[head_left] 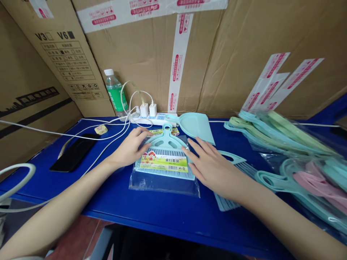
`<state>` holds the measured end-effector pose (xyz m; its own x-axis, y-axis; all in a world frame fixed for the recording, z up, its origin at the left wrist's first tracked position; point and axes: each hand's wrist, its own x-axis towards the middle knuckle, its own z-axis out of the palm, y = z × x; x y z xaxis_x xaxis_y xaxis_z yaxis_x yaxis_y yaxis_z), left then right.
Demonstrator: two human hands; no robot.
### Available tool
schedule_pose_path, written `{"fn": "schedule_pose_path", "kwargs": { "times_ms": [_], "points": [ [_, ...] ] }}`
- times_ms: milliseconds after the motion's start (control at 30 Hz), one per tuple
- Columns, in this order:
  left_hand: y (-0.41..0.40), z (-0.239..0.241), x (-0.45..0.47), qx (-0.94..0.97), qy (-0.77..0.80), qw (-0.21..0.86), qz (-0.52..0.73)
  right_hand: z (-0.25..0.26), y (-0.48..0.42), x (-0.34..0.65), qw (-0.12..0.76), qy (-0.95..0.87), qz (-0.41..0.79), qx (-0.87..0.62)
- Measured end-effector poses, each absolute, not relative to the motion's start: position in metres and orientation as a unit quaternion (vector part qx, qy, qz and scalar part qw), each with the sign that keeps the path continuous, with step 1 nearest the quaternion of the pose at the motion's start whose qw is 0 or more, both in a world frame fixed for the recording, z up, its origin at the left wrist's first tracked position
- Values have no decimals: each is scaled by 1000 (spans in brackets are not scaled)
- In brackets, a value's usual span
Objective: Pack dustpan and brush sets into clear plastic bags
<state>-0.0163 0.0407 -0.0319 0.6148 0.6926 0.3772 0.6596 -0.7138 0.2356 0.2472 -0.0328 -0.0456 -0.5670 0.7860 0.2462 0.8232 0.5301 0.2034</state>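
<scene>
A small teal brush with a yellow-green label (164,162) lies in a clear plastic bag (162,184) on the blue table (162,213). My left hand (129,147) rests on the bag's left side, fingers curled over the brush's top edge. My right hand (210,164) lies flat on the bag's right side, fingers stretched out. A loose teal dustpan (193,126) lies just behind the bag. Another teal brush (233,169) is partly hidden under my right forearm.
Bagged stacks of teal, green and pink dustpans (292,155) fill the right side. A power strip with chargers (148,115), white cables, a green-labelled bottle (116,93) and a black phone (73,153) sit at the left back. Cardboard boxes (217,54) wall the rear.
</scene>
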Motion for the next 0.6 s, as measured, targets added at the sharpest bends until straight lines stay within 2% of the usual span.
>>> {"fn": "schedule_pose_path", "kwargs": {
  "times_ms": [67, 200, 333, 600],
  "points": [
    [34, -24, -15, 906, 359, 13, 224, -38, -34, 244, 92, -884, -133, -439],
    [20, -12, -8, 943, 270, 156, 116, -28, -39, 236, 105, -909, -15, -404],
    [15, -16, -3, 935, 246, 249, 55, -31, -41, 231, 116, -905, 2, -409],
    [13, -16, -6, 939, 226, 255, 39, -37, -37, 233, 139, -909, 24, -391]
  ]
}}
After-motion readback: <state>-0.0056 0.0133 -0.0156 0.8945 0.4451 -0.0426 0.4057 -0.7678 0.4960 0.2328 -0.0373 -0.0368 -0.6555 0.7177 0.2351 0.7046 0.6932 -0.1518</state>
